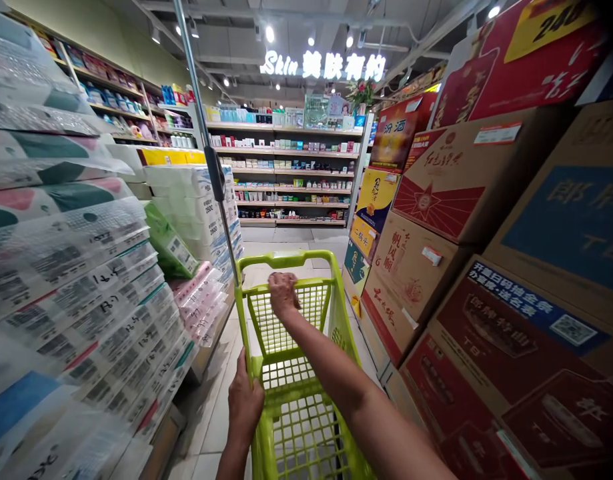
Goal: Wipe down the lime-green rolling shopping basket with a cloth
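A lime-green shopping cart with a plastic mesh basket stands in front of me. My right hand reaches across the basket, its fingers curled over the top edge of the inner mesh panel below the far bar. At the near left, my left hand is closed round the basket's side rim, thumb on the inner side. A tall metal pole with a black clamp rises from the cart's far left corner.
Wrapped paper packs are piled high along the left, with pink packs low beside the aisle. Stacked liquor cartons line the right. Tiled floor leads to shelves of small boxes under a lit sign.
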The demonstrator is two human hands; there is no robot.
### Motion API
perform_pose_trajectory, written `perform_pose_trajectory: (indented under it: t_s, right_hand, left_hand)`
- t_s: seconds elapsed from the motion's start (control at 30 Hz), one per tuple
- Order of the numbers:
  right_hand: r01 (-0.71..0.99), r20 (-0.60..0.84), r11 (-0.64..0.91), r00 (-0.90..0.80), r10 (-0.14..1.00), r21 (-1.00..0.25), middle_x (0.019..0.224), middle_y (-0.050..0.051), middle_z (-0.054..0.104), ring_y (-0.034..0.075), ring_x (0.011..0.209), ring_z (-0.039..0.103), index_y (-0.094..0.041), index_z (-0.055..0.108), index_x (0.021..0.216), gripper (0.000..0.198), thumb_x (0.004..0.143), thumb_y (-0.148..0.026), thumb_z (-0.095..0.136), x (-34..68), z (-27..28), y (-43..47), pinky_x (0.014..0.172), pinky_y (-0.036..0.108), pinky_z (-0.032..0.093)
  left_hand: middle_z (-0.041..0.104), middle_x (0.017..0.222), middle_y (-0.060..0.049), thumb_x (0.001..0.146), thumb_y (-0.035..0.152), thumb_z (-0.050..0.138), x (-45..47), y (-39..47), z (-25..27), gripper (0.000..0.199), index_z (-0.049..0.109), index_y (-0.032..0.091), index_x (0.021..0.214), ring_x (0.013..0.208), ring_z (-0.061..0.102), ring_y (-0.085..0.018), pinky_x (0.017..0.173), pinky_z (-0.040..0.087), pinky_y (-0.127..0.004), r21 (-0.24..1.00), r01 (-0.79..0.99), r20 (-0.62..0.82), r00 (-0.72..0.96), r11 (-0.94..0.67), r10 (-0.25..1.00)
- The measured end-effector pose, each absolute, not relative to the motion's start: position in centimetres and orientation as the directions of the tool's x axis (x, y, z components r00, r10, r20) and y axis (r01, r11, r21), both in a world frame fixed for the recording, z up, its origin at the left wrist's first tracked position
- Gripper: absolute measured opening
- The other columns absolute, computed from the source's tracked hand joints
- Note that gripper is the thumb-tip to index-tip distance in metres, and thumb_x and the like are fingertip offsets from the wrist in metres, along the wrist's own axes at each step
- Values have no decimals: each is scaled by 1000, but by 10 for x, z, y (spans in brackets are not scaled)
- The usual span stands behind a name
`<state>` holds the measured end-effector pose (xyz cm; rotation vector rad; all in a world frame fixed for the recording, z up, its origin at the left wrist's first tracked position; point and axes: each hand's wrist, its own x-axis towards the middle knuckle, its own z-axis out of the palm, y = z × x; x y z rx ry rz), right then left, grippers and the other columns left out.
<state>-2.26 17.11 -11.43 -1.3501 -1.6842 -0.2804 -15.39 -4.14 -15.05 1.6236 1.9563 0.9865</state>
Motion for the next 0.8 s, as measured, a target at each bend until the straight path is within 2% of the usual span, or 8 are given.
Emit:
perform_pose_trajectory:
  t_s: [0.1, 0.2, 0.3, 0.37, 0.47, 0.6, 0.7, 0.8]
  right_hand:
    - [825, 755, 510, -169, 634, -244, 128, 8, 65, 29, 120, 52, -25, 65, 130, 52, 87, 1, 51, -69, -117, 164, 96, 47, 48]
    - [755, 804, 644, -305, 510, -122, 142, 4, 59, 25, 134, 44, -27, 58, 140, 55, 93, -2, 47, -64, -135, 146, 108, 42, 44]
    - [719, 833, 694, -357, 423, -44, 141, 3, 60, 20, 136, 44, -28, 59, 139, 54, 95, -2, 43, -22, -170, 128, 114, 39, 42]
    - [762, 846, 639, -273, 458, -101, 133, 4, 63, 19, 128, 50, -29, 65, 130, 50, 95, -2, 43, 4, -195, 121, 110, 40, 46]
    - [842, 847, 436, 43, 530, -316, 128, 9, 62, 23, 123, 51, -25, 70, 118, 38, 96, -8, 44, 7, -221, 119, 105, 46, 50]
    - [824, 783, 215, 367, 502, -524, 136, 17, 54, 31, 128, 46, -18, 69, 118, 42, 93, -5, 36, -43, -235, 119, 104, 55, 47]
    - [861, 794, 291, 189, 578, -417, 137, 14, 55, 30, 126, 48, -21, 66, 126, 52, 90, 0, 36, -50, -236, 116, 105, 52, 45]
    - [837, 788, 444, -25, 615, -320, 126, 7, 63, 23, 114, 54, -28, 70, 117, 44, 89, -3, 46, -2, -228, 113, 102, 39, 49]
  left_hand:
    - [69, 131, -11, 74, 4, 50, -153, -45, -150, 81, 40, 22, 153, 110, 69, -28, 94, 53, -36, 767, 640, 144, -246, 49, 958]
    - [64, 139, -9, 74, 4, 50, -153, -51, -151, 80, 42, 24, 151, 119, 67, -27, 100, 52, -36, 796, 604, 164, -261, 29, 951]
    - [62, 142, -10, 75, 6, 50, -154, -57, -152, 78, 43, 23, 150, 118, 67, -27, 100, 53, -37, 800, 598, 151, -268, 42, 951]
    - [63, 141, -11, 76, 7, 50, -155, -61, -152, 77, 41, 23, 151, 113, 69, -27, 94, 55, -37, 803, 594, 131, -251, 45, 959]
    - [65, 138, -12, 77, 9, 50, -153, -65, -154, 77, 39, 24, 152, 106, 72, -27, 88, 56, -35, 813, 582, 107, -212, 38, 971]
    - [62, 142, -9, 75, 6, 49, -148, -67, -156, 80, 38, 26, 152, 120, 66, -25, 99, 53, -36, 816, 579, 145, -199, -3, 969]
    - [61, 145, -8, 76, 5, 48, -148, -65, -156, 79, 39, 26, 152, 130, 60, -24, 107, 49, -36, 819, 574, 167, -190, -29, 968]
    - [59, 147, -7, 77, 7, 49, -150, -64, -156, 75, 43, 26, 150, 128, 62, -25, 105, 51, -36, 827, 562, 133, -195, 0, 972]
